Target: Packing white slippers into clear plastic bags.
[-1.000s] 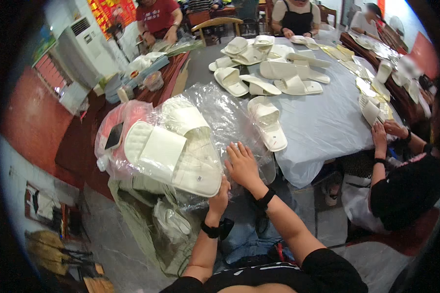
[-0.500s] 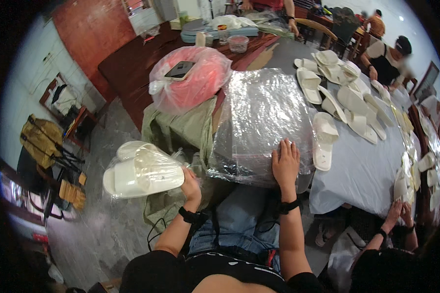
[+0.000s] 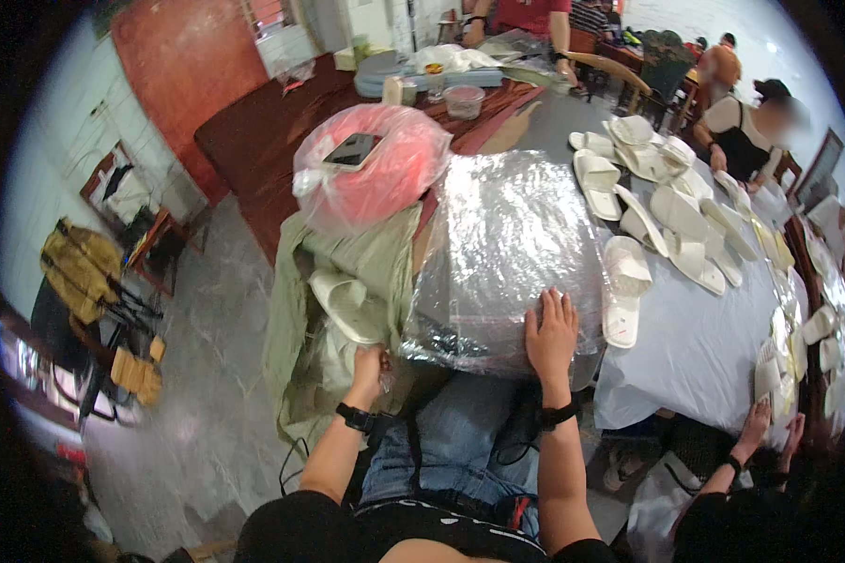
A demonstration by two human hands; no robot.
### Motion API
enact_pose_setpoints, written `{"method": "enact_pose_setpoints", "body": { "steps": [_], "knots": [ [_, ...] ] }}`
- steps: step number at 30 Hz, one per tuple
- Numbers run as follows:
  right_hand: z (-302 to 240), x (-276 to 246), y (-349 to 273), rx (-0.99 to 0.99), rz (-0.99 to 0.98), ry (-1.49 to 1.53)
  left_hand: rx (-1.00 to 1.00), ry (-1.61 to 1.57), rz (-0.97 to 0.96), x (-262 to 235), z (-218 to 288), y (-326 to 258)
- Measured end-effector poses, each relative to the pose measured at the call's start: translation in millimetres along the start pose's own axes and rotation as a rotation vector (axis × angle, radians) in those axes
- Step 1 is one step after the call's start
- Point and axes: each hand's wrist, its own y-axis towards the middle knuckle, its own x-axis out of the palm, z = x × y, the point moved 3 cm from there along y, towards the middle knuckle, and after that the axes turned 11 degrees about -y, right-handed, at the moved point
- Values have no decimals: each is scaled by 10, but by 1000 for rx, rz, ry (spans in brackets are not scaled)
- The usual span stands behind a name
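My left hand [image 3: 370, 372] is closed at the end of a white slipper [image 3: 347, 305] in clear wrap. This slipper is tilted inside the mouth of a green woven sack [image 3: 296, 281]; its mate is mostly hidden now. My right hand [image 3: 552, 336] lies flat, fingers stretched, on a stack of clear plastic bags [image 3: 507, 211]. Just right of that hand, a single white slipper [image 3: 626, 291] rests at the stack's edge.
Several loose white slippers [image 3: 681, 211] cover the grey tabletop on the right. A pink bundle in plastic [image 3: 376, 188] carries a phone [image 3: 353, 151]. Co-workers stand across the table and at the right; another person's hands [image 3: 754, 427] are at the lower right edge.
My left hand has carried the wrapped slippers from over the floor at left into the mouth of the green sack. My right hand stays on the plastic bags.
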Motion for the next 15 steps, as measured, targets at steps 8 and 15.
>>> {"method": "enact_pose_setpoints", "body": {
  "steps": [8, 15],
  "knots": [
    [-9, 0, -22, 23, 26, 9, -468, -41, 381, -745, -162, 1040],
    [82, 24, -50, 47, 27, 46, 514, 662, 429, 92, 108, 566]
  ]
}}
